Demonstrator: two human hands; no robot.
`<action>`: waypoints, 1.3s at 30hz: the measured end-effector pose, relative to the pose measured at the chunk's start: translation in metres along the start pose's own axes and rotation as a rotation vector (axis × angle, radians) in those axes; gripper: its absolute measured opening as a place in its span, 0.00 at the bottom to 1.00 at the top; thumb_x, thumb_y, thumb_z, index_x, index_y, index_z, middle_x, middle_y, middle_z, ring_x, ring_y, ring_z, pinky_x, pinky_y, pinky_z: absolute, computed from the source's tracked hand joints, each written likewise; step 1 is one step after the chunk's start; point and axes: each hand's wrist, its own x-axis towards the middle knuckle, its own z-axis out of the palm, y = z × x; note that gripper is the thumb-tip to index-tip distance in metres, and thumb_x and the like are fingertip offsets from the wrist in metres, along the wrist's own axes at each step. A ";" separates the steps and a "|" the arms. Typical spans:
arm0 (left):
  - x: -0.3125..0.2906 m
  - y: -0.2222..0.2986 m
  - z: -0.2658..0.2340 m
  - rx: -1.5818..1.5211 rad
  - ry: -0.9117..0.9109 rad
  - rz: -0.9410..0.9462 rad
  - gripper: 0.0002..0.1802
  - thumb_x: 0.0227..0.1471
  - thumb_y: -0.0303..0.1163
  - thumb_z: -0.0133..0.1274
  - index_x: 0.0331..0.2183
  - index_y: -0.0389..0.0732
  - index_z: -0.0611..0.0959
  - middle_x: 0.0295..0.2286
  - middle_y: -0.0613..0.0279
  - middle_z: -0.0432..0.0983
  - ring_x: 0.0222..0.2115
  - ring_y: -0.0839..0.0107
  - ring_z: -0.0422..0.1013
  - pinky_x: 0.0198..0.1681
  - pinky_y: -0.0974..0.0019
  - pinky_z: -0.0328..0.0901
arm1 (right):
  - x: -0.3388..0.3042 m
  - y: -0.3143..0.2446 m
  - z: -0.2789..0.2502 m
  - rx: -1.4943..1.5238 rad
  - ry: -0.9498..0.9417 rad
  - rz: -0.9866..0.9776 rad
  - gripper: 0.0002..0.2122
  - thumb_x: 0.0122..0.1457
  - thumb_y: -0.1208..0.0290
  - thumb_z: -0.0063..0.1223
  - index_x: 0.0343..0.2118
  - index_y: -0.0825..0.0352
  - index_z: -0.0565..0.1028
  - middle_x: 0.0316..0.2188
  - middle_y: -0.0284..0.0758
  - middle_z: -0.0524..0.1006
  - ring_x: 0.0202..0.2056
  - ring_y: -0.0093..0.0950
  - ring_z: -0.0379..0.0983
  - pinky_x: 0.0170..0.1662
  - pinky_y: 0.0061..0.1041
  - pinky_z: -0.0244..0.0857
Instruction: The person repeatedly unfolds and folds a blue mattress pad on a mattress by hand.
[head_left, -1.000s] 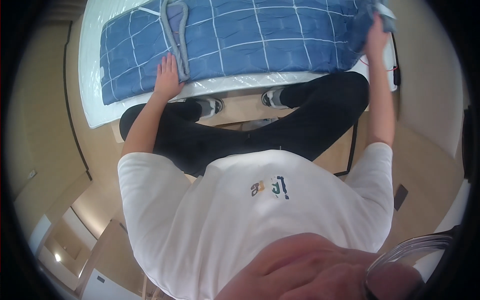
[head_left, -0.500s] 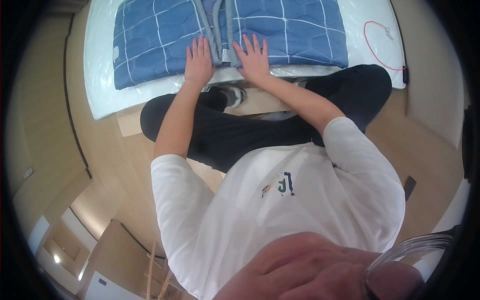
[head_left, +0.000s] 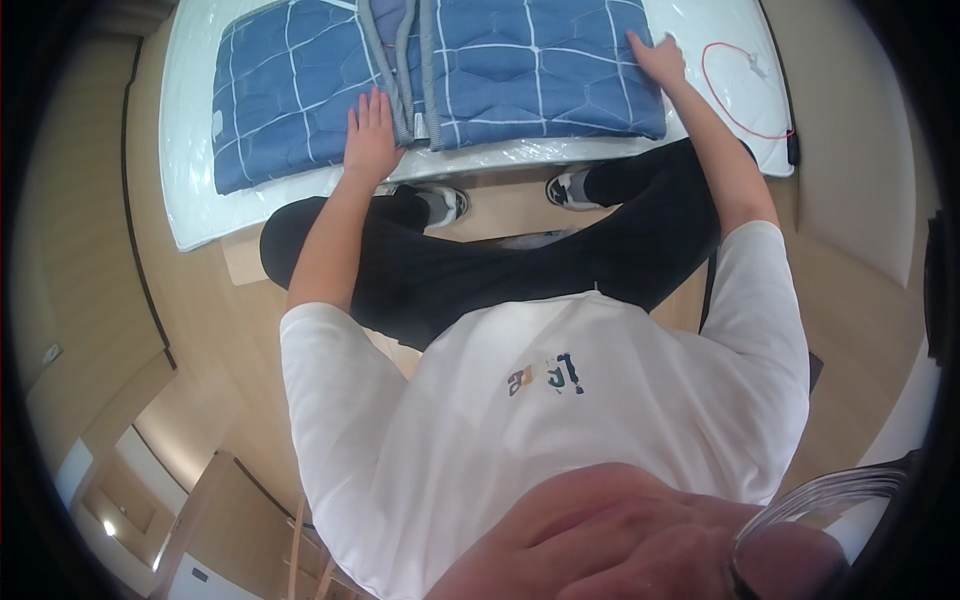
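Observation:
A blue quilted mattress pad (head_left: 500, 75) with white grid lines lies folded on a plastic-wrapped white mattress (head_left: 188, 200). Its grey bound edges (head_left: 428, 75) meet near the middle, with a small pale label (head_left: 421, 126) at the near end. My left hand (head_left: 372, 140) rests flat on the pad, just left of those edges, fingers stretched out. At the pad's right end is my right hand (head_left: 662, 62), its thumb spread over the border and its other fingers beside it, partly curled from view.
A thin red cord (head_left: 735, 126) loops over the mattress on the right, close to a dark strap (head_left: 793, 150) at the corner. My shoes (head_left: 573, 190) stand on the wooden floor by the mattress's near side. Wood panelling (head_left: 75, 220) rises at the left.
My right hand has left the middle of the pad and moved right and farther away to its right end. The left hand stays beside the grey edges. The whole view has shifted slightly.

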 end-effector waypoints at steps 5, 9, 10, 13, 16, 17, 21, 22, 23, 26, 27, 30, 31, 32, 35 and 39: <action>0.008 0.005 -0.002 0.040 -0.039 0.001 0.61 0.49 0.47 0.65 0.68 0.28 0.46 0.69 0.40 0.41 0.70 0.45 0.42 0.70 0.45 0.45 | 0.039 0.069 0.008 0.875 -0.749 0.287 0.35 0.59 0.47 0.61 0.55 0.80 0.72 0.49 0.44 0.79 0.50 0.36 0.76 0.56 0.33 0.68; 0.015 0.018 -0.012 0.077 -0.040 0.014 0.59 0.51 0.46 0.65 0.68 0.28 0.47 0.68 0.38 0.41 0.69 0.44 0.43 0.70 0.45 0.46 | 0.075 0.093 -0.019 0.835 -0.649 0.189 0.31 0.57 0.52 0.64 0.52 0.77 0.75 0.45 0.44 0.80 0.44 0.33 0.78 0.49 0.32 0.71; 0.017 0.031 -0.016 0.059 -0.015 0.025 0.58 0.51 0.47 0.65 0.67 0.27 0.49 0.68 0.37 0.44 0.69 0.42 0.44 0.69 0.44 0.47 | 0.082 0.100 -0.032 0.785 -0.596 0.183 0.32 0.56 0.51 0.65 0.51 0.78 0.75 0.44 0.44 0.80 0.44 0.33 0.78 0.48 0.33 0.71; 0.050 0.116 -0.034 -0.096 0.135 0.142 0.54 0.51 0.50 0.63 0.67 0.36 0.55 0.67 0.39 0.48 0.67 0.40 0.48 0.67 0.38 0.47 | 0.128 0.172 -0.096 0.538 -0.357 0.209 0.35 0.54 0.49 0.66 0.53 0.80 0.74 0.45 0.48 0.80 0.42 0.35 0.80 0.47 0.34 0.74; 0.062 0.196 -0.041 -0.212 0.275 0.296 0.47 0.53 0.55 0.59 0.67 0.46 0.62 0.66 0.46 0.53 0.66 0.42 0.51 0.65 0.34 0.47 | 0.142 0.174 -0.164 0.141 -0.135 0.183 0.37 0.52 0.46 0.67 0.52 0.80 0.75 0.45 0.49 0.80 0.43 0.37 0.80 0.49 0.34 0.73; 0.079 0.225 -0.039 -0.261 0.361 0.375 0.45 0.54 0.56 0.57 0.66 0.46 0.63 0.66 0.48 0.54 0.66 0.43 0.51 0.65 0.34 0.48 | 0.154 0.190 -0.197 0.002 -0.030 0.208 0.38 0.51 0.46 0.67 0.53 0.79 0.75 0.45 0.49 0.80 0.44 0.38 0.80 0.49 0.34 0.72; 0.092 0.297 -0.032 -0.279 0.383 0.476 0.43 0.56 0.58 0.54 0.65 0.46 0.66 0.65 0.51 0.57 0.67 0.45 0.50 0.66 0.35 0.47 | 0.144 0.113 -0.272 0.255 -0.132 0.304 0.38 0.51 0.46 0.66 0.54 0.77 0.75 0.49 0.47 0.79 0.46 0.35 0.79 0.52 0.32 0.71; 0.092 0.307 -0.032 -0.292 0.347 0.477 0.43 0.56 0.58 0.53 0.65 0.46 0.66 0.65 0.52 0.57 0.67 0.47 0.50 0.66 0.32 0.46 | 0.132 0.074 -0.281 0.349 -0.212 0.277 0.37 0.51 0.47 0.66 0.54 0.77 0.75 0.50 0.46 0.79 0.47 0.34 0.78 0.53 0.31 0.70; 0.094 0.317 -0.037 -0.311 0.362 0.494 0.43 0.56 0.58 0.53 0.65 0.46 0.66 0.65 0.52 0.57 0.67 0.47 0.50 0.66 0.32 0.46 | 0.124 0.033 -0.296 0.464 -0.339 0.267 0.33 0.53 0.49 0.65 0.53 0.74 0.76 0.49 0.44 0.79 0.47 0.35 0.77 0.54 0.31 0.69; 0.095 0.336 -0.039 -0.207 0.339 0.505 0.40 0.55 0.57 0.53 0.62 0.44 0.71 0.63 0.56 0.62 0.66 0.52 0.52 0.65 0.27 0.42 | 0.089 -0.071 -0.308 0.598 -0.416 0.111 0.27 0.54 0.54 0.63 0.48 0.73 0.78 0.44 0.43 0.80 0.44 0.34 0.78 0.48 0.31 0.70; 0.096 0.339 -0.042 -0.223 0.354 0.513 0.40 0.55 0.57 0.53 0.62 0.44 0.71 0.63 0.56 0.62 0.66 0.52 0.52 0.65 0.27 0.42 | 0.071 -0.117 -0.298 0.569 -0.304 0.014 0.26 0.54 0.55 0.63 0.47 0.74 0.78 0.42 0.43 0.80 0.43 0.34 0.78 0.46 0.31 0.71; 0.087 0.320 -0.042 -0.373 0.323 0.558 0.27 0.58 0.46 0.51 0.54 0.41 0.78 0.56 0.56 0.72 0.63 0.53 0.58 0.67 0.33 0.44 | 0.020 -0.249 -0.205 0.445 -0.111 -0.236 0.24 0.51 0.57 0.62 0.42 0.77 0.79 0.36 0.44 0.81 0.38 0.32 0.79 0.37 0.32 0.74; 0.091 0.321 -0.048 -0.372 0.341 0.568 0.27 0.58 0.46 0.51 0.54 0.41 0.78 0.56 0.56 0.72 0.63 0.53 0.58 0.67 0.33 0.44 | 0.016 -0.274 -0.186 0.259 -0.054 -0.291 0.27 0.48 0.56 0.62 0.39 0.81 0.78 0.35 0.49 0.81 0.35 0.34 0.80 0.35 0.34 0.74; 0.089 0.320 -0.030 -0.519 0.293 0.480 0.25 0.59 0.41 0.49 0.55 0.41 0.78 0.56 0.54 0.71 0.62 0.53 0.59 0.68 0.39 0.46 | -0.026 -0.317 -0.169 0.325 -0.353 -0.349 0.27 0.46 0.56 0.61 0.38 0.81 0.79 0.31 0.50 0.82 0.33 0.38 0.81 0.37 0.35 0.74; 0.090 0.344 -0.001 -0.549 0.375 0.350 0.25 0.62 0.33 0.42 0.59 0.41 0.74 0.62 0.51 0.64 0.64 0.53 0.58 0.68 0.50 0.51 | -0.060 -0.365 -0.079 0.244 -0.330 -0.396 0.22 0.46 0.60 0.60 0.33 0.79 0.80 0.34 0.56 0.82 0.38 0.48 0.82 0.44 0.39 0.75; 0.109 0.382 0.001 -0.680 0.317 0.139 0.26 0.63 0.33 0.41 0.61 0.43 0.72 0.63 0.53 0.62 0.65 0.55 0.56 0.68 0.51 0.52 | -0.078 -0.371 -0.019 0.148 -0.227 -0.436 0.24 0.48 0.62 0.59 0.44 0.78 0.77 0.41 0.58 0.80 0.47 0.50 0.78 0.52 0.41 0.71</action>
